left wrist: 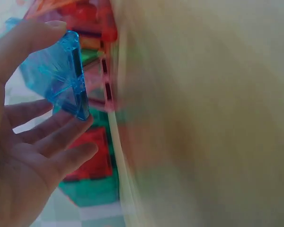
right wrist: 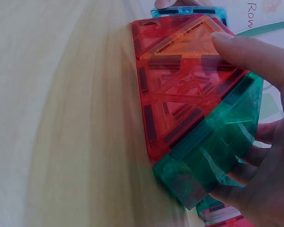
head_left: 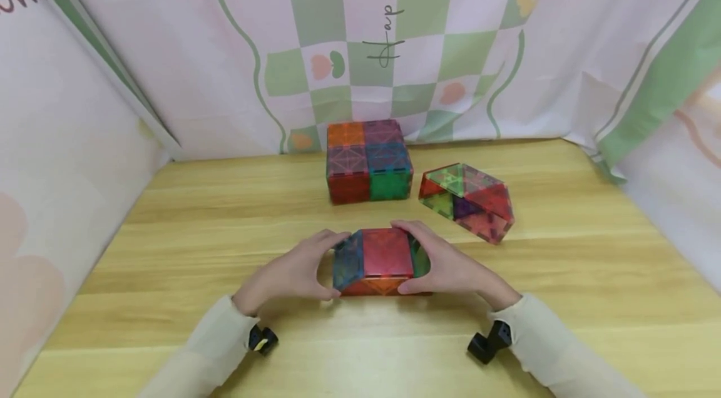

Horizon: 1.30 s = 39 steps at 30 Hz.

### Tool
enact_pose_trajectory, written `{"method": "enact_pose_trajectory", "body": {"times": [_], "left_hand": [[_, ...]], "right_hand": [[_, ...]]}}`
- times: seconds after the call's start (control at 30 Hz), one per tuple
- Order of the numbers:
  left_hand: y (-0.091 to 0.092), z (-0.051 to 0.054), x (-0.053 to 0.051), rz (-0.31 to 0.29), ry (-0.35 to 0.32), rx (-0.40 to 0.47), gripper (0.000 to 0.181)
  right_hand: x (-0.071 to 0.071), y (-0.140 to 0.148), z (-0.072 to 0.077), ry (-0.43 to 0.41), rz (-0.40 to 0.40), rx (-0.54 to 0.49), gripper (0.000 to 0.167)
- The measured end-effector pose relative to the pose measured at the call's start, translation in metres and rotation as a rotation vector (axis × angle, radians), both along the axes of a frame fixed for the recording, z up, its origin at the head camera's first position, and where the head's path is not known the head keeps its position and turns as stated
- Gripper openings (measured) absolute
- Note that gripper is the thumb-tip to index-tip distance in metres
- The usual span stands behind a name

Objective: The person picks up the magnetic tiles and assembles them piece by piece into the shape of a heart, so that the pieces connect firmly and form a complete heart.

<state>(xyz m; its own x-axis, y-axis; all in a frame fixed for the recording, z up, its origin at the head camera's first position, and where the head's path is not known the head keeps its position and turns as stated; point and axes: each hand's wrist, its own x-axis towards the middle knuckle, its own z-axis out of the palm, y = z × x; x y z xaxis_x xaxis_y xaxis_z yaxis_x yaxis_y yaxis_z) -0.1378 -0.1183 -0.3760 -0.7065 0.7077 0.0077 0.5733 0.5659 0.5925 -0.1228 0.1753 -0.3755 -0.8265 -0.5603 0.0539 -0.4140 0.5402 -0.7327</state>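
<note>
In front of me lies a low block of translucent magnetic tiles with a red square tile (head_left: 386, 252) on top. A blue magnetic tile (head_left: 348, 260) slopes down its left side. My left hand (head_left: 295, 270) holds that blue tile by its edges, thumb at the near edge and fingers beyond. On the opposite side, a green magnetic tile (right wrist: 217, 137) slants down. My right hand (head_left: 450, 263) grips this end, its thumb by the orange triangle tile (right wrist: 189, 40) on the near face and its fingers behind the green tile. The block's far side is hidden in the head view.
Behind the block stands a box of magnetic tiles (head_left: 348, 187) with orange, purple, blue, red and green faces. Right of it sits an angular open tile shape (head_left: 489, 199) in red and green. Printed cloth (head_left: 315, 16) hangs around the wooden table (head_left: 225, 210).
</note>
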Motion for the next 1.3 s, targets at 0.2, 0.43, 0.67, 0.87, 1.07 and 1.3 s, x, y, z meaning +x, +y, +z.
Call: {"method": "enact_pose_trajectory", "body": {"times": [0.2, 0.43, 0.67, 0.87, 1.07, 1.3], "left_hand": [[0.006, -0.005, 0.001, -0.005, -0.005, -0.022, 0.097], [0.006, -0.009, -0.002, 0.025, -0.057, -0.037, 0.095], [0.008, -0.012, -0.002, 0.029, -0.102, -0.023, 0.097], [0.01, -0.012, -0.003, 0.028, -0.09, -0.018, 0.097], [0.009, -0.01, -0.001, 0.036, -0.102, -0.014, 0.096], [0.018, -0.01, -0.001, 0.031, -0.112, 0.066, 0.105]], "right_hand": [[0.0, 0.0, -0.002, -0.004, 0.003, -0.011, 0.096], [0.0, 0.0, -0.003, 0.003, 0.008, -0.001, 0.096], [0.0, 0.0, -0.002, 0.002, 0.015, -0.006, 0.096], [-0.001, 0.0, -0.001, 0.014, 0.023, -0.012, 0.096], [0.0, -0.001, -0.001, 0.021, 0.025, -0.006, 0.096], [0.0, -0.004, 0.0, -0.008, 0.005, 0.0, 0.099]]}}
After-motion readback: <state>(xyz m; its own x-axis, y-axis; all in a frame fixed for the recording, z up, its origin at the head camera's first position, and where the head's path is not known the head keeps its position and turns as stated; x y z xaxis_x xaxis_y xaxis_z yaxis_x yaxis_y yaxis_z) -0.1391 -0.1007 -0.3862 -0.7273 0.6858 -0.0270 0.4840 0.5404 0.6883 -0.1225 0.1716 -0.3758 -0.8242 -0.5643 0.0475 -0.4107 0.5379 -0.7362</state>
